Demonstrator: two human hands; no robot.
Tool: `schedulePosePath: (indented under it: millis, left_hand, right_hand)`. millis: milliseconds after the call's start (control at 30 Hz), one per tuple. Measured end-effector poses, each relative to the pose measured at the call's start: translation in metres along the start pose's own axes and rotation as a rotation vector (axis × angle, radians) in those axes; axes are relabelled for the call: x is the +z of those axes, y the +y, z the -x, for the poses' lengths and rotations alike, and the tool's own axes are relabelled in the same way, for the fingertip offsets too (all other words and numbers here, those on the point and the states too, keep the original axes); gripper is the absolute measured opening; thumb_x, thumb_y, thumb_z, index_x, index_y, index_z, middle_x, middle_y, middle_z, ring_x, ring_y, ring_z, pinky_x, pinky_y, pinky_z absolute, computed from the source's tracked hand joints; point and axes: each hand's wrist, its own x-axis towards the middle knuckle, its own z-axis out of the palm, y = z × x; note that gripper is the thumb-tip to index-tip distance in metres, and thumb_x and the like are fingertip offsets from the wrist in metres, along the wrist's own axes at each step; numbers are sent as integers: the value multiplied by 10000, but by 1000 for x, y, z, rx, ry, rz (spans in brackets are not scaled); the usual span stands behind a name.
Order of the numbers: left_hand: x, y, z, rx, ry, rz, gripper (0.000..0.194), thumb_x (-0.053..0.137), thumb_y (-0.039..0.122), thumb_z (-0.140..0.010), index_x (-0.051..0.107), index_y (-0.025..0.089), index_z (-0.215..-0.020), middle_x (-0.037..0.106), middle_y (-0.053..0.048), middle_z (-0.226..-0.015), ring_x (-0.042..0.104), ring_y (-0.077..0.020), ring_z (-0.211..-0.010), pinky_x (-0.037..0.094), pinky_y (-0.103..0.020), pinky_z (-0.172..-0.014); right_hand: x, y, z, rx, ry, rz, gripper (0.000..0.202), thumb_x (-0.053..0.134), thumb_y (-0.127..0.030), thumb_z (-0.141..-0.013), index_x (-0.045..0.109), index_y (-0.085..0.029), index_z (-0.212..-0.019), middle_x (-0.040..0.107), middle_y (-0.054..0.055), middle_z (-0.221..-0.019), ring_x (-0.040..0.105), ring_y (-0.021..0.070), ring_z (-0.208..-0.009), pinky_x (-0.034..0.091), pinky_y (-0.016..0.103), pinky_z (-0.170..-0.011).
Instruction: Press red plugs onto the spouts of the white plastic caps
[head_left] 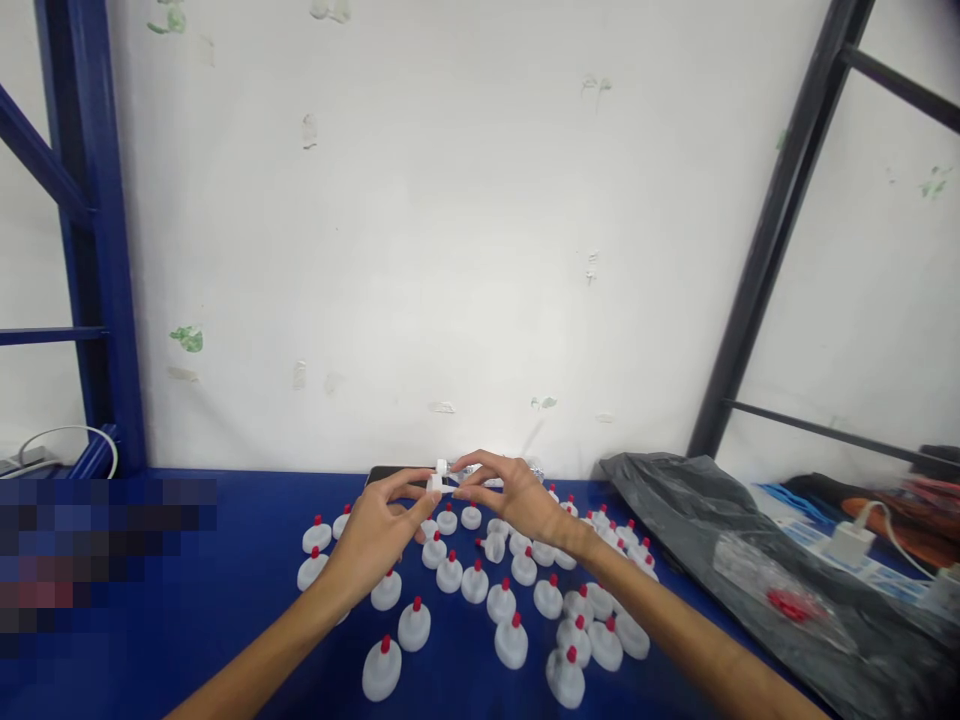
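My left hand (pixel 386 520) pinches a small white nozzle piece (pixel 436 484) at its wide end, above the far part of the blue table. From the right, my right hand (pixel 510 492) has its thumb and fingers closed at the thin tip of the same piece. Just behind the fingertips is another small white part (pixel 442 466); what it belongs to is hard to make out. Below and around both hands stand several white bottles with red caps, such as one at the front (pixel 382 672) and another to its right (pixel 511 644). One bottle (pixel 494 546) lies tilted.
A dark flat object (pixel 382 472) lies by the wall behind my left hand. At the right are a grey plastic sheet (pixel 675 520), a clear bag with red caps (pixel 796 603) and a white charger (pixel 851 540) with a cable. A blue post (pixel 112 250) rises at the left.
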Motion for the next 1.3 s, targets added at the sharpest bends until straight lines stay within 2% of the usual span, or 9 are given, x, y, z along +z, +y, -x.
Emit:
schedulePosePath:
  millis: [233, 433, 567, 733, 867, 1000, 1100, 1200, 1300]
  left_hand:
    - [-2, 4, -1, 4, -28, -17, 548, 649, 540, -845, 659, 169, -1247, 727, -49, -886, 636, -165, -569, 386, -209, -350]
    - [6, 10, 6, -3, -90, -21, 455, 659, 516, -837, 709, 180, -1140, 726, -39, -847, 646, -162, -555, 393, -197, -360]
    - [9, 14, 9, -23, -123, 5, 453, 687, 529, -798, 713, 152, -1047, 738, -76, -957, 660, -165, -544, 398, -213, -372]
    - [4, 17, 8, -70, -152, 43, 475, 628, 553, -820, 717, 131, -1019, 747, -128, -1014, 711, -191, -586, 377, -214, -399]
    - [2, 15, 7, -68, -147, 44, 394, 665, 520, -781, 731, 142, -873, 746, -78, -828, 678, -167, -507, 347, -212, -404]
    - [3, 16, 10, -38, -134, 28, 246, 690, 409, -777, 709, 164, -777, 697, 0, -671, 495, -70, -339, 293, -214, -406]
    - [4, 21, 13, -28, -150, 14, 245, 720, 410, -763, 679, 171, -731, 693, 13, -649, 405, -43, -296, 285, -222, -410]
    - [5, 26, 15, -30, -174, -5, 288, 730, 454, -763, 680, 172, -723, 674, 18, -612, 393, -50, -293, 270, -226, -408]
    - [4, 26, 13, -34, -197, -28, 348, 715, 517, -779, 710, 171, -747, 663, 12, -597, 484, -91, -322, 278, -227, -413]
  right_hand:
    - [2, 5, -3, 3, -9, -199, 215, 724, -366, -891, 714, -241, -1066, 790, -2, -867, 736, 195, -876, 530, 310, -831]
    - [16, -2, 0, -36, 31, -268, 200, 722, -398, -891, 757, -213, -959, 758, 9, -868, 712, 175, -829, 535, 285, -786]
    - [20, -7, 3, -46, 38, -220, 226, 687, -411, -919, 778, -213, -979, 757, 15, -868, 697, 172, -820, 527, 279, -775]
    - [10, -21, 7, -77, -88, -202, 266, 562, -379, -995, 772, -235, -1075, 764, 33, -1014, 693, 197, -973, 529, 314, -880]
    - [7, -32, 10, -88, -139, -168, 216, 623, -309, -944, 754, -234, -1098, 763, 36, -1030, 697, 204, -992, 545, 333, -907]
    - [12, -34, 11, -192, -92, -19, 182, 699, -313, -906, 755, -241, -1064, 762, 21, -978, 697, 182, -921, 532, 309, -878]
    - [16, -31, 11, -258, -42, 64, 159, 702, -363, -919, 768, -237, -989, 761, 17, -880, 689, 172, -833, 517, 307, -847]
    - [16, -32, 11, -294, -30, 96, 164, 698, -389, -923, 775, -247, -948, 770, 9, -837, 686, 176, -799, 512, 315, -849]
    - [10, -36, 10, -270, -35, 95, 144, 703, -369, -921, 778, -247, -937, 774, 2, -843, 693, 171, -806, 510, 300, -853]
